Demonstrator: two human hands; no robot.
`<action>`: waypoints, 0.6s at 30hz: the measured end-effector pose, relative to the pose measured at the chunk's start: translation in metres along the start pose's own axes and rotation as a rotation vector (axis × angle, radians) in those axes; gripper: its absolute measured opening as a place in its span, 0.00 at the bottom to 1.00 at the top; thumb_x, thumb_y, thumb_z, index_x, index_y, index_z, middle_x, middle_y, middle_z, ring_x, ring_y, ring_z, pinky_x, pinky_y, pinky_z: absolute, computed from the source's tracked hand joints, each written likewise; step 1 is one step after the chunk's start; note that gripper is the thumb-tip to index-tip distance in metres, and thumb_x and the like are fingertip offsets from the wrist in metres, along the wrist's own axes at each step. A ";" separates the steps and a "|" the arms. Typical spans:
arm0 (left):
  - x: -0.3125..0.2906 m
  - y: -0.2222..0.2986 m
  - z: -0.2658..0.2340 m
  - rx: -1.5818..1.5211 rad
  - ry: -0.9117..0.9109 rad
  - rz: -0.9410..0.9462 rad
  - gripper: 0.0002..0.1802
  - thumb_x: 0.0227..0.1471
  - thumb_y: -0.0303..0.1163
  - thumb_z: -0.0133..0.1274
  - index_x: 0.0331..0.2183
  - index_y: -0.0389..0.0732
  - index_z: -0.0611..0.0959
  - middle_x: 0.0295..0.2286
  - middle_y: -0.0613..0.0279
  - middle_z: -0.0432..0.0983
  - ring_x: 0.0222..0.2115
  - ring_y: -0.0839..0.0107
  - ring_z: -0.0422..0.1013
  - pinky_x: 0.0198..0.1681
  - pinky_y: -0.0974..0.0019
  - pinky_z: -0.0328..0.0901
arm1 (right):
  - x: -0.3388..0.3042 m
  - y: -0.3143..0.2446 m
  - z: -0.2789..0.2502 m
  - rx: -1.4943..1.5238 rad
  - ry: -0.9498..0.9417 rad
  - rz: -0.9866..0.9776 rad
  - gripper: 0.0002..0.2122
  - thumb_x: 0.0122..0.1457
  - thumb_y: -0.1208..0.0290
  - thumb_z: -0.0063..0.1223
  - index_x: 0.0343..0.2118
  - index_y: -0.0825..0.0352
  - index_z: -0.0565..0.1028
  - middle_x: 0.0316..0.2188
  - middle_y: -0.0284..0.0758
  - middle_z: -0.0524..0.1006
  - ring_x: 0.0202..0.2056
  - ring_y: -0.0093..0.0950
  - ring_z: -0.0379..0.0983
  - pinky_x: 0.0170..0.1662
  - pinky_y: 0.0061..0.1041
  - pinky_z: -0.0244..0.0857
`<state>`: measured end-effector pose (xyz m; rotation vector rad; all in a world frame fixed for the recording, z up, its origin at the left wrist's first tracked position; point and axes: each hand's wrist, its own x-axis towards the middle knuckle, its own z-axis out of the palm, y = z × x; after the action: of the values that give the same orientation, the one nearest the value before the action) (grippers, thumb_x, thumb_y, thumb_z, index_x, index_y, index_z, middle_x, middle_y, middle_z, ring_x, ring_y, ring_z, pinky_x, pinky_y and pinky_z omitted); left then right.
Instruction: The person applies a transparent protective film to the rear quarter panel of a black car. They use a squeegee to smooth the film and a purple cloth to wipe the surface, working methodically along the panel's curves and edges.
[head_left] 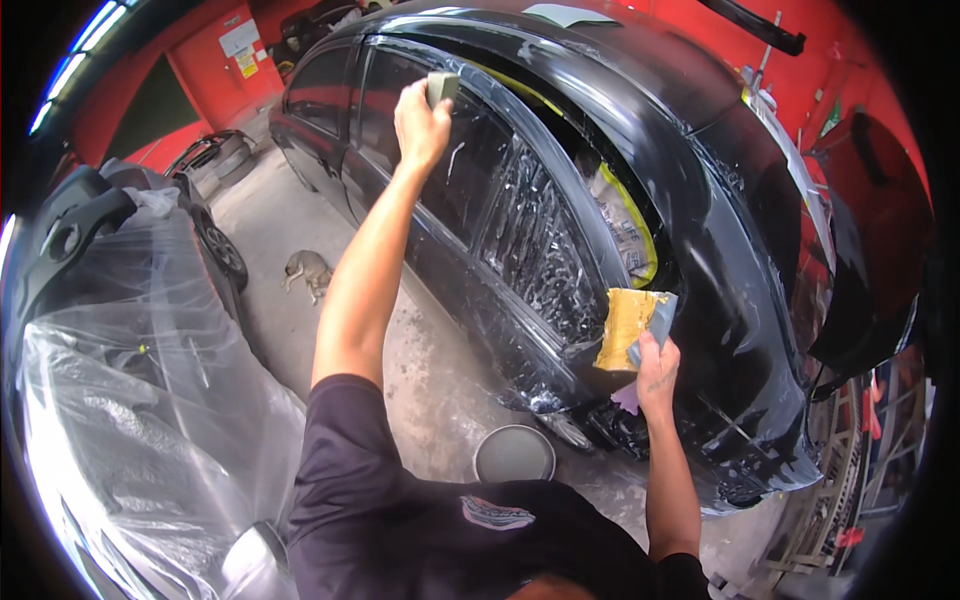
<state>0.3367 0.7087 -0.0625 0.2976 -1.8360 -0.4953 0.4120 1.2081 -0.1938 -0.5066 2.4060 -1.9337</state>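
With my left arm stretched far forward, my left hand (418,130) grips a small grey-green sanding block (443,88) at the upper window frame (490,92) of a dark car. Closer in, my right hand (657,372) is closed round a ragged yellow sponge (625,332) with a blue-grey piece (663,318) along its right side. The sponge is held in front of the rear corner of the side window; whether it touches the car is unclear. Whitish wet streaks mark the door glass (530,240) and black bodywork (735,330). Grey patches show on the frame.
A round bucket (477,458) of greyish liquid stands on the concrete floor beside the car. An animal (308,272) lies on the floor further off. Left of me is another car under plastic sheeting (150,400). Metal racking (830,500) is at the right.
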 end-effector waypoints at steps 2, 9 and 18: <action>0.039 0.001 0.014 0.143 -0.020 -0.047 0.24 0.55 0.30 0.69 0.52 0.33 0.85 0.47 0.43 0.83 0.51 0.46 0.79 0.57 0.49 0.71 | 0.001 0.001 0.000 -0.020 0.034 -0.017 0.16 0.71 0.65 0.47 0.41 0.75 0.80 0.30 0.29 0.77 0.32 0.20 0.71 0.36 0.28 0.66; 0.071 -0.008 0.058 0.199 -0.048 0.171 0.16 0.52 0.29 0.66 0.44 0.39 0.85 0.41 0.50 0.80 0.47 0.45 0.79 0.51 0.45 0.74 | 0.001 0.006 0.009 -0.014 0.078 -0.042 0.16 0.69 0.69 0.48 0.45 0.78 0.80 0.35 0.39 0.82 0.37 0.26 0.75 0.43 0.32 0.70; -0.024 0.081 0.040 0.088 -0.077 0.225 0.20 0.52 0.29 0.66 0.48 0.42 0.84 0.42 0.54 0.79 0.44 0.45 0.80 0.45 0.46 0.76 | 0.000 0.005 0.007 -0.025 0.038 -0.030 0.16 0.70 0.70 0.46 0.50 0.78 0.80 0.40 0.42 0.83 0.42 0.29 0.78 0.49 0.33 0.71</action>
<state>0.3101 0.7980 -0.0546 0.1295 -1.9408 -0.2739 0.4120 1.2018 -0.2000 -0.5148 2.4628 -1.9441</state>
